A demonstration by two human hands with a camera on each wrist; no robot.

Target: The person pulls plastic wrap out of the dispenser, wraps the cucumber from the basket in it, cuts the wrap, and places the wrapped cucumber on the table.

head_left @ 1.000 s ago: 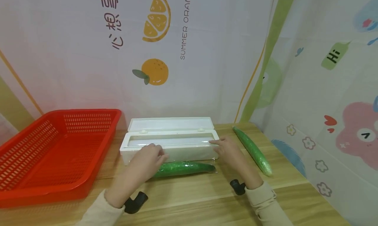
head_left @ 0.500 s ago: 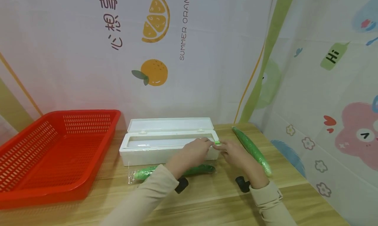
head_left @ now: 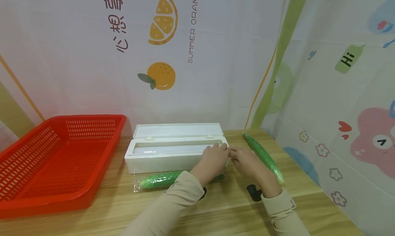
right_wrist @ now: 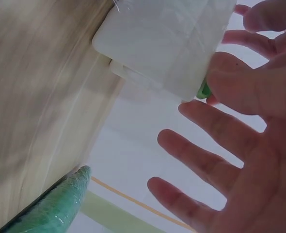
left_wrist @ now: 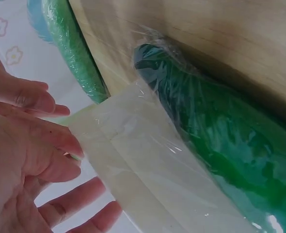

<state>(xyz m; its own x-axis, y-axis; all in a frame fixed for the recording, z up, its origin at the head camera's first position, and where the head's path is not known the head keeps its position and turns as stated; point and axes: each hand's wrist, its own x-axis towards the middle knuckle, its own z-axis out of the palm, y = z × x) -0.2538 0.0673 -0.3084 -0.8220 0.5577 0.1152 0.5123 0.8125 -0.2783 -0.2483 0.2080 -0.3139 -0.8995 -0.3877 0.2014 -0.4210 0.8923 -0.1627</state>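
Note:
A white cling film dispenser [head_left: 163,164] stands on the table with its lid raised at the back. Clear film [left_wrist: 168,145] runs down its front to a film-wrapped cucumber [head_left: 158,180] lying before it. At the box's right end, my left hand [head_left: 214,159] pinches a small green slide cutter [right_wrist: 204,91] between thumb and index finger; the head view hides the cutter. My right hand [head_left: 248,161] is at the same corner, fingers spread and mostly straight, thumb and index fingertip touching the box edge. The fingers of both hands nearly meet there.
Another wrapped cucumber [head_left: 263,157] lies on the right of the wooden table [head_left: 228,215]. A red plastic basket [head_left: 61,199] occupies the left side. A printed white curtain [head_left: 222,75] hangs close behind the box.
My left hand has moved from the middle of the dispenser to its right end, beside my right hand. The green cutter, visible half a second ago, is now covered. The box and cucumbers have stayed put.

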